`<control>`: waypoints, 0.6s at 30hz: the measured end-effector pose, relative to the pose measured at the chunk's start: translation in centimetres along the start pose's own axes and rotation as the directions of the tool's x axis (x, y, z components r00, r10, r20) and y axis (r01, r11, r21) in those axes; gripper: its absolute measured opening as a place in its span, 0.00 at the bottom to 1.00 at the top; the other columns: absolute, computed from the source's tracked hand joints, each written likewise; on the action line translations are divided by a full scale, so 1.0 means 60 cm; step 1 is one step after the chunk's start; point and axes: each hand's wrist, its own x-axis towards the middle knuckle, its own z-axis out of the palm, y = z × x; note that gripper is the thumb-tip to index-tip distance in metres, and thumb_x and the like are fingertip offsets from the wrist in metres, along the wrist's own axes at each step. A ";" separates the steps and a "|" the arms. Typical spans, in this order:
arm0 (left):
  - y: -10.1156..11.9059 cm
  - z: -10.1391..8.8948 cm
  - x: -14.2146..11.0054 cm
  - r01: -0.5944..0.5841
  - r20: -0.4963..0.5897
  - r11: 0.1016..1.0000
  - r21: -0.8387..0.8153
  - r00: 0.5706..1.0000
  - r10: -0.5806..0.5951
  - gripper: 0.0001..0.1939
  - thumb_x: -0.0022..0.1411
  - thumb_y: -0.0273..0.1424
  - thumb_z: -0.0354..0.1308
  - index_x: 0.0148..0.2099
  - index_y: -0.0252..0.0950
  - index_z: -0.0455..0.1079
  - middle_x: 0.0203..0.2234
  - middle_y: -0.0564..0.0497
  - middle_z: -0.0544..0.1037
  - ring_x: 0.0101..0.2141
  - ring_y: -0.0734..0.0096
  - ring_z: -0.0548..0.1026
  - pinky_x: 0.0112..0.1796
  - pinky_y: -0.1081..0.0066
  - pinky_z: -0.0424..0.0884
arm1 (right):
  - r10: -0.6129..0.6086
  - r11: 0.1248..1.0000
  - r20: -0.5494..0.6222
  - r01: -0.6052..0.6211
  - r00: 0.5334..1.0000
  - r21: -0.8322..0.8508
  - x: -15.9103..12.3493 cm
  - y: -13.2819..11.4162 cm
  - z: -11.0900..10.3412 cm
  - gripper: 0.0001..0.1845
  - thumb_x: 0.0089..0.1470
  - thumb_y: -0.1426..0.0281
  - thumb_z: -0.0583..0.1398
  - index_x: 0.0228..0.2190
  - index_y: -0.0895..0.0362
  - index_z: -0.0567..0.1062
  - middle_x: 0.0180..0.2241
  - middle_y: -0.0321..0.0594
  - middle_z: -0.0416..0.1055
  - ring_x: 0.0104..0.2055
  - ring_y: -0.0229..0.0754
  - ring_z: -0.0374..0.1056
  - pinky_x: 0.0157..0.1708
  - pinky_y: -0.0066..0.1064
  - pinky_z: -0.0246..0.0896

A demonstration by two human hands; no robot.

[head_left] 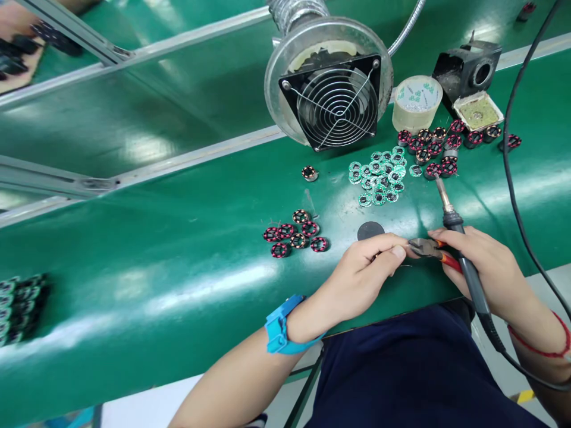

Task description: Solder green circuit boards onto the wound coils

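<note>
My left hand (363,276) is closed in a pinch at the front edge of the green bench, around a small dark piece mostly hidden by the fingers. Cutting pliers (426,248) with red-orange handles have their jaws right at those fingertips. My right hand (488,270) grips the pliers and also holds a soldering iron (468,276), its tip pointing away from me. Just beyond the left hand lies a flat dark disc (370,230). Several wound motor stators (298,240) stand to the left, and a pile of small green circuit boards (379,175) lies farther back.
A fume-extractor fan (339,107) hangs over the bench's back. Right of it are a tape roll (417,104), a black iron stand (466,68), a sponge tray (479,112) and more stators (432,147). The iron's black cable (513,190) loops along the right. Stacked parts (20,309) lie far left.
</note>
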 end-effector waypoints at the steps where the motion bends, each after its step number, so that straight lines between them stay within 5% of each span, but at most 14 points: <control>1: 0.000 0.000 0.000 0.000 -0.001 1.000 -0.003 1.000 0.000 0.14 0.67 0.34 0.49 0.31 0.33 0.68 0.22 0.56 0.62 0.25 0.78 0.58 0.28 0.74 0.56 | 0.006 1.000 0.002 -0.006 1.000 0.002 0.000 0.000 0.000 0.17 0.58 0.75 0.58 0.50 0.55 0.68 0.39 0.45 0.75 0.38 0.47 0.71 0.36 0.38 0.68; 18: 0.001 -0.001 0.001 0.001 0.016 1.000 0.027 1.000 -0.002 0.15 0.67 0.35 0.48 0.31 0.33 0.68 0.21 0.56 0.60 0.24 0.77 0.56 0.26 0.74 0.53 | -0.055 0.997 0.006 0.055 0.998 -0.055 0.002 0.002 -0.004 0.16 0.58 0.74 0.58 0.49 0.57 0.68 0.36 0.44 0.75 0.33 0.44 0.68 0.33 0.36 0.65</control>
